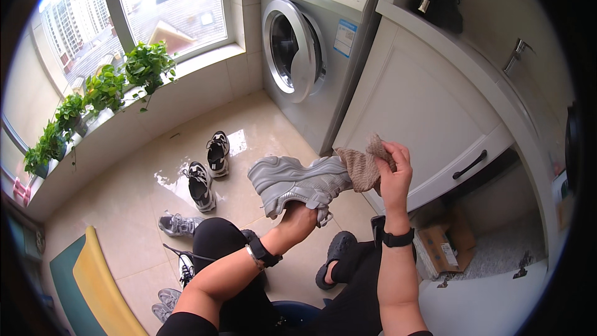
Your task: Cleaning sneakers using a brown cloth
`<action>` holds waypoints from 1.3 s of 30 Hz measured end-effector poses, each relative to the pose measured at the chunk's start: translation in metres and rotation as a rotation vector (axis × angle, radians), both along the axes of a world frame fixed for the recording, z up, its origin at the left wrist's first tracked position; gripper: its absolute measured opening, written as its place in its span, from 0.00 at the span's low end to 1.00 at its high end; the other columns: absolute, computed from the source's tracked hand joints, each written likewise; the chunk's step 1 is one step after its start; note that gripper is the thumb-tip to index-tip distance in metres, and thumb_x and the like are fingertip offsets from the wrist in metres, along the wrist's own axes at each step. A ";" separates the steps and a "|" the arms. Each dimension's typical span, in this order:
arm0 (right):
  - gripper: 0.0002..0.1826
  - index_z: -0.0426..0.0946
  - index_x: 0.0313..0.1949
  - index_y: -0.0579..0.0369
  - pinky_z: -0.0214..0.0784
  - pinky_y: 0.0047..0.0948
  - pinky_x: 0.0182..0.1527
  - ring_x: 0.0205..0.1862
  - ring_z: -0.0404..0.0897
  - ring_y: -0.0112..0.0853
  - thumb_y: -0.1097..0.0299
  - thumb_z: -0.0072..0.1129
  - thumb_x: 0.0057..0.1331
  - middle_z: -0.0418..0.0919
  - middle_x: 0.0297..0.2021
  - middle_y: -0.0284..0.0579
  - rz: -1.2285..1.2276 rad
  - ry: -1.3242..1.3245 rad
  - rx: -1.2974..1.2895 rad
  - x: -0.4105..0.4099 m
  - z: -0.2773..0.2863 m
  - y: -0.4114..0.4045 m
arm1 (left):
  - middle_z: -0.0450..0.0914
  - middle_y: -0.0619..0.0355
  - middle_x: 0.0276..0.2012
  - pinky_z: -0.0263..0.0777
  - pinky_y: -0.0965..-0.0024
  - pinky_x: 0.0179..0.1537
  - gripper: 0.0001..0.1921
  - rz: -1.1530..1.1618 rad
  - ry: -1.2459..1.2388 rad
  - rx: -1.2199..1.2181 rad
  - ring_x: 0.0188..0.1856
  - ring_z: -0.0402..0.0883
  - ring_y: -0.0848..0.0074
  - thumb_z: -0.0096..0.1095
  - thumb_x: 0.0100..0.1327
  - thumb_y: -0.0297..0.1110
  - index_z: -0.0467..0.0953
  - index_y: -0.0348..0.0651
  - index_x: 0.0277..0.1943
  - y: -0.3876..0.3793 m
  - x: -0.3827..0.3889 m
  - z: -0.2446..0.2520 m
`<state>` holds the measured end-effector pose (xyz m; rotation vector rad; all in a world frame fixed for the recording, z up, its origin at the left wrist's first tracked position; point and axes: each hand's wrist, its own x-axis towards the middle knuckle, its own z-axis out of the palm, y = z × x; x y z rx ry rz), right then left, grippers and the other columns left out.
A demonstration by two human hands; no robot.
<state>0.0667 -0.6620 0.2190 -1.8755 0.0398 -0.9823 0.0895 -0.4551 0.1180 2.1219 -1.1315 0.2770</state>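
Note:
A grey chunky-soled sneaker is held up on its side before me, its sole turned away and its toe pointing right. My left hand reaches inside the shoe opening, so its fingers are hidden. With bent fingers my right hand grips a brown knitted cloth, which lies against the sneaker's toe end. Black bands circle both wrists, and a metal bracelet sits on the left one.
Black-and-white sneakers and grey sneakers stand on the tiled floor to the left. A rolled-edge mat lies at lower left. Ahead is a washing machine with its door ajar. At right are a white cabinet and a cardboard box.

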 end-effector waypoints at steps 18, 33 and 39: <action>0.16 0.83 0.41 0.56 0.71 0.35 0.45 0.42 0.76 0.44 0.83 0.55 0.52 0.75 0.38 0.49 -0.292 0.421 -0.589 -0.003 -0.037 -0.043 | 0.75 0.42 0.47 0.64 0.55 0.54 0.20 -0.010 0.022 -0.134 0.51 0.72 0.50 0.53 0.54 0.20 0.72 0.34 0.52 0.001 0.003 0.001; 0.19 0.81 0.46 0.56 0.71 0.36 0.48 0.45 0.76 0.44 0.83 0.50 0.56 0.76 0.41 0.49 -0.257 0.359 -0.548 0.001 -0.026 -0.027 | 0.77 0.43 0.39 0.68 0.58 0.48 0.21 0.083 0.136 -0.382 0.44 0.75 0.51 0.56 0.46 0.13 0.74 0.34 0.46 0.009 0.012 0.028; 0.24 0.80 0.49 0.54 0.71 0.32 0.48 0.43 0.77 0.40 0.89 0.48 0.55 0.74 0.42 0.47 -0.183 -0.023 -0.164 -0.001 0.005 0.006 | 0.76 0.43 0.46 0.66 0.56 0.54 0.25 0.120 -0.083 -0.267 0.52 0.72 0.48 0.55 0.42 0.13 0.75 0.35 0.48 0.021 0.019 0.010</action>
